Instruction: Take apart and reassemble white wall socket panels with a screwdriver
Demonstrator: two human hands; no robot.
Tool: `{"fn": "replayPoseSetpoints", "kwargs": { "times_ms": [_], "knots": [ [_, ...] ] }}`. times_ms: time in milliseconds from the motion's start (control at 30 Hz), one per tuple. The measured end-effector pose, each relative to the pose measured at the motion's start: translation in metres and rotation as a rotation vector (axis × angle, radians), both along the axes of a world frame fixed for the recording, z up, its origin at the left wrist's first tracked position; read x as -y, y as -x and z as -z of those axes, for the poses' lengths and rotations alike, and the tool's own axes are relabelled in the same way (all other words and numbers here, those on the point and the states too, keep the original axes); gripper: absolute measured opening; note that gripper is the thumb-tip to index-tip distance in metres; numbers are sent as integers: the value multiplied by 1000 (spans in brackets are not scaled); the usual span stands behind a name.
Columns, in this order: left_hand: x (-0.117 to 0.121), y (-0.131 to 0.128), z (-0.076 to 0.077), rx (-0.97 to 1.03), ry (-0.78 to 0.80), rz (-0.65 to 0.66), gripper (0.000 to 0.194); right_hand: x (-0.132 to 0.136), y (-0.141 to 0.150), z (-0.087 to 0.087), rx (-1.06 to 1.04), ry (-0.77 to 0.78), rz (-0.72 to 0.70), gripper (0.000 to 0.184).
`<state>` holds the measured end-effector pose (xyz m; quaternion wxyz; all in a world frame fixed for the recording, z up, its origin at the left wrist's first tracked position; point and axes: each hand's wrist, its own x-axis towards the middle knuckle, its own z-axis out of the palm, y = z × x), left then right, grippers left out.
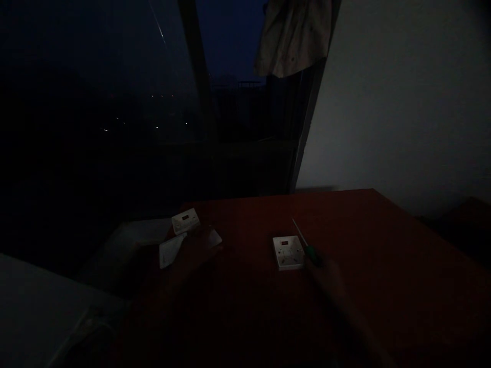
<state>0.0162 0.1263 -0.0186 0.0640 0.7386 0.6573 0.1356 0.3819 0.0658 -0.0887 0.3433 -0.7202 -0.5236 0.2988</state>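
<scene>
The right hand [326,276] is closed around the screwdriver [313,254], which has a green handle and a thin, straight, pale shaft; the tip points up and away, clear of the surface as far as the dim light shows. Just left of that hand, the near box [290,258] lies open side up on the table [245,217]: square, white, shallow-walled, its floor pierced by a rectangular slot and small holes. The left hand [195,249] is lowered over a white plate [215,238], fingers spread in part; whether it grips the plate cannot be told. Beside it lie a flat, smooth, round-cornered panel [169,252] and, behind, a second box [185,221], likewise slotted. The tabletop is reddish-brown, smooth and straight-edged. A creased, stained cloth [295,38] hangs at the window frame [309,128].
</scene>
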Motion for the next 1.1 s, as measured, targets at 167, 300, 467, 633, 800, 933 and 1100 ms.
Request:
{"fn": "replayPoseSetpoints", "kwargs": {
  "times_ms": [167, 300, 467, 633, 800, 933, 1100],
  "knots": [
    [-4, 11, 4, -48, 52, 18, 40, 0, -8, 1, -12, 0, -12, 44],
    [-8, 14, 6, -75, 76, 26, 37, 1, -8, 1, -20, 8, -20, 46],
    [-11, 15, 7, -98, 76, 34, 38, 2, -6, -1, -15, 15, -11, 50],
    [-14, 6, 10, -104, 73, 62, 47, 4, -4, -2, -19, 28, -19, 52],
    [-16, -18, 17, -92, 78, 124, 68, 6, -4, -3, -10, 43, -37, 52],
    [-4, -52, 20, -56, 115, 230, 81, 6, -4, -5, -1, 40, -37, 55],
    [29, -99, 23, 10, 140, 356, 84, 5, -6, -7, 3, 42, -59, 49]
  ]
}}
